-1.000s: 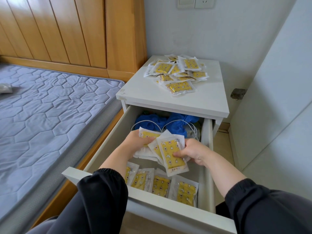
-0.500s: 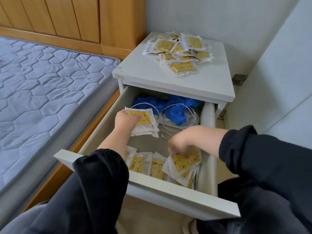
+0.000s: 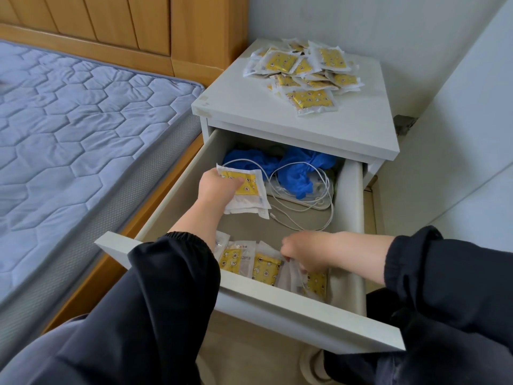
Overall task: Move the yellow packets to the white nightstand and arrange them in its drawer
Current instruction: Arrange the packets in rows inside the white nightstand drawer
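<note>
**Both hands in the drawer, each on yellow packets**

Your left hand (image 3: 219,187) is over the middle of the open drawer (image 3: 277,309), toward its left wall. It is clenched around a stack of yellow packets (image 3: 247,193), with the thumb lying across the yellow face of the top one. The stack is held above the drawer floor, tilted, and its right edge lies close to the white cable (image 3: 305,208).

Your right hand (image 3: 302,252) reaches in from the right, down at the front of the drawer. Its fingers curl downward and pinch the top edge of the rightmost packet (image 3: 315,282), which leans against the inside of the drawer front.

A row of packets (image 3: 249,263) stands along that same front wall. 3 of them show clearly, side by side and touching, and your left sleeve covers the left end of the row.

The pile of yellow packets (image 3: 305,70) lies loosely heaped on top of the white nightstand (image 3: 277,118), toward its back edge and well apart from your hands.

At the back of the drawer a crumpled blue cloth (image 3: 294,170) sits with the cable looped over and in front of it. To your left are the mattress (image 3: 69,120) and the wooden headboard (image 3: 111,23).
</note>
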`<state>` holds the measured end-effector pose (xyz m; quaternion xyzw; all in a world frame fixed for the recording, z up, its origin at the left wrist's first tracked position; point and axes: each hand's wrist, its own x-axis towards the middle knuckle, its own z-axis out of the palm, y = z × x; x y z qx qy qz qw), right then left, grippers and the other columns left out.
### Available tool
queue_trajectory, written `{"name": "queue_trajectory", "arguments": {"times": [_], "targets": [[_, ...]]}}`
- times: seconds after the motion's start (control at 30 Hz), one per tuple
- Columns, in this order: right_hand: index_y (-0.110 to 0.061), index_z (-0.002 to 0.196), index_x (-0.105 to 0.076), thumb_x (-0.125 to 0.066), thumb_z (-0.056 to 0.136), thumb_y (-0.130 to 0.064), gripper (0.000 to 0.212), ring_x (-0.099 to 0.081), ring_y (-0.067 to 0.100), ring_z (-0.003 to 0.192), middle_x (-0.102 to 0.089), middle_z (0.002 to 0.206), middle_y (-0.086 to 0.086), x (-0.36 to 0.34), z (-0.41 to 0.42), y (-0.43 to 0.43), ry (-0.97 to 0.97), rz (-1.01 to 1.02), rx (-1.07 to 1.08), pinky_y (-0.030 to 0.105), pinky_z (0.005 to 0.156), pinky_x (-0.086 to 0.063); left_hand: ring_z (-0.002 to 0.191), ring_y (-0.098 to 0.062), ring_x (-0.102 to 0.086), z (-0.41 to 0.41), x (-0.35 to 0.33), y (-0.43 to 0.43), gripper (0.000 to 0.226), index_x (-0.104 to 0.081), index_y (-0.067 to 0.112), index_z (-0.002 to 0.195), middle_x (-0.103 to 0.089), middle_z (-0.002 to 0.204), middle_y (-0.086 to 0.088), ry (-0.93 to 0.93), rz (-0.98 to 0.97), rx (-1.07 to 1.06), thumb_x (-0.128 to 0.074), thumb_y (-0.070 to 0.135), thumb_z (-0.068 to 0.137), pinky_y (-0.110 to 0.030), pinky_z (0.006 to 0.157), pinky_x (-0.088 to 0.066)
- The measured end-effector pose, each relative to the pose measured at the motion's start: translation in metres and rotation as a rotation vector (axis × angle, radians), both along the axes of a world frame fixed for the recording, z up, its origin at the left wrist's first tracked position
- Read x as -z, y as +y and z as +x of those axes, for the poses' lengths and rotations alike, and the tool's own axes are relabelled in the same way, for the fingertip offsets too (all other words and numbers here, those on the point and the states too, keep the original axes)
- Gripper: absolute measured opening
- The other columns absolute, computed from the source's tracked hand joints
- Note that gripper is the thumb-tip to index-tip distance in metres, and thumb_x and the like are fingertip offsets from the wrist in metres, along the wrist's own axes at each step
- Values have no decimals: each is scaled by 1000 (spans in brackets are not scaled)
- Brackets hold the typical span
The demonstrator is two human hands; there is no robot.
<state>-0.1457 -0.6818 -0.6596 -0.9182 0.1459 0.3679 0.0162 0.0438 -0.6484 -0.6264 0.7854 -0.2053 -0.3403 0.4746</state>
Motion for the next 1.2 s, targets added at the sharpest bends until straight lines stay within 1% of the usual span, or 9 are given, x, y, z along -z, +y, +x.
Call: {"name": "queue_trajectory", "arguments": {"times": [0.13,0.3,0.43,0.63,0.73,0.87,0.97,1.13,1.2], "targets": [[-9,123,-46,-76,73,-45,69,-55,27,100,-51,114,7,5,4,10,-87,-53,21,36,74,-50,94,-20,-66,0,0,1,24,-49,20,100,-64,99,-2,-12,4,-5,-69,23,88,-32,81,-56],[-8,141,-29,-78,66,-55,101,-53,27,112,-47,134,9,3,0,-3,-33,9,376,37,88,-51,93,-20,-67,1,1,0,23,-50,20,100,-66,103,-4,-22,16,-3,-69,24,88,-33,80,-57],[-1,137,-37,-77,75,-44,85,-59,26,110,-54,129,10,3,3,-6,116,26,429,30,88,-48,96,-21,-67,0,2,0,28,-52,19,109,-66,106,-4,-5,15,0,-69,24,87,-36,83,-57],[-7,136,-46,-65,78,-60,81,-50,28,118,-44,134,12,13,6,7,204,-14,291,33,95,-45,93,-19,-68,0,1,-1,39,-53,17,122,-67,108,-5,13,20,-10,-70,25,87,-32,79,-57],[-4,133,-46,-65,82,-54,74,-50,28,117,-43,134,16,14,6,6,167,-7,303,32,92,-45,92,-19,-68,0,1,0,41,-53,17,123,-66,108,-5,17,22,-8,-69,25,87,-31,78,-57],[-4,139,-31,-77,78,-28,80,-56,29,111,-46,134,15,15,7,0,77,3,386,34,90,-49,92,-18,-67,0,1,1,33,-54,17,115,-67,106,-4,2,12,-3,-69,25,87,-30,76,-56],[-4,142,-24,-81,73,-28,93,-57,30,111,-51,132,14,12,8,-1,73,76,470,33,87,-48,92,-18,-67,0,0,0,34,-53,17,117,-66,104,-4,-2,19,-3,-69,25,87,-30,76,-56],[-2,123,-53,-74,77,-45,66,-55,23,88,-57,104,5,12,6,1,157,119,388,29,77,-46,90,-18,-67,-1,1,0,35,-52,17,116,-64,101,-3,-6,24,7,-69,25,87,-30,74,-56],[-3,120,-57,-65,83,-52,62,-56,25,87,-60,106,8,15,5,4,204,108,365,30,78,-45,93,-19,-67,-1,1,0,39,-52,16,120,-65,106,-5,-7,35,5,-69,25,87,-31,78,-57]]}}
